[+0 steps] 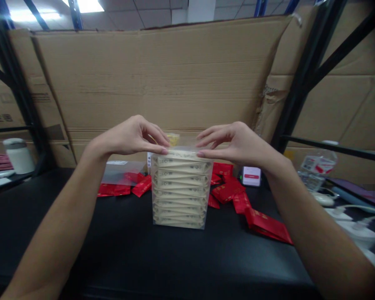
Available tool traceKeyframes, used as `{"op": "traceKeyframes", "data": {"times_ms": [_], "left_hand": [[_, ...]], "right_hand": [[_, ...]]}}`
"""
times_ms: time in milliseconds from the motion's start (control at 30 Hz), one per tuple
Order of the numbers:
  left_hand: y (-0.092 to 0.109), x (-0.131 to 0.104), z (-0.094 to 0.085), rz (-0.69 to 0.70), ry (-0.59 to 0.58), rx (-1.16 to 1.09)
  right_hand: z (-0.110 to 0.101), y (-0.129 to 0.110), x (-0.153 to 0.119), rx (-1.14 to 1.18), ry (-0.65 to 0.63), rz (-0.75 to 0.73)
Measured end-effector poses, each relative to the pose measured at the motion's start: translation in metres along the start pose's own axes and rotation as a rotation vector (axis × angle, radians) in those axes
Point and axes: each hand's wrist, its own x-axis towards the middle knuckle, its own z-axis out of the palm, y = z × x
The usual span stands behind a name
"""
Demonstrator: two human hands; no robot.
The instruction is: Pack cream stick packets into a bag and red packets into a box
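A clear plastic box (178, 189) stands upright on the black table in front of me, filled with a stack of cream-coloured flat packets that carry small dark print. At its top left corner, my left hand (137, 135) has the thumb on the near edge and the fingers curled just behind. My right hand (229, 141) mirrors this at the top right corner, thumb tip against the rim. Between thumb and fingers of each hand lies the box's upper edge; the exact grip on the transparent plastic is hard to make out. Something yellow (174, 139) shows behind the top.
Red packets (228, 189) lie scattered behind and right of the box, with more at left beside a translucent plastic sheet (123, 171). A lit phone (251, 176), a water bottle (318, 166) and white plugs (358, 231) are at right. A white cup (19, 156) stands far left. Cardboard (162, 79) walls the back.
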Motion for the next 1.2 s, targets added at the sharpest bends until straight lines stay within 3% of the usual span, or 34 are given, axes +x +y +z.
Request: {"op": "traceKeyframes", "data": {"times_ms": [300,1200], "left_hand": [[0.005,0.000,0.001,-0.036,0.026,-0.005],[0.012,-0.002,0.000,-0.027,-0.025,0.088]], "right_hand": [[-0.002,0.000,-0.002,-0.004,-0.062,0.069],[-0.005,-0.005,-0.003,-0.006,-0.033,0.148]]}}
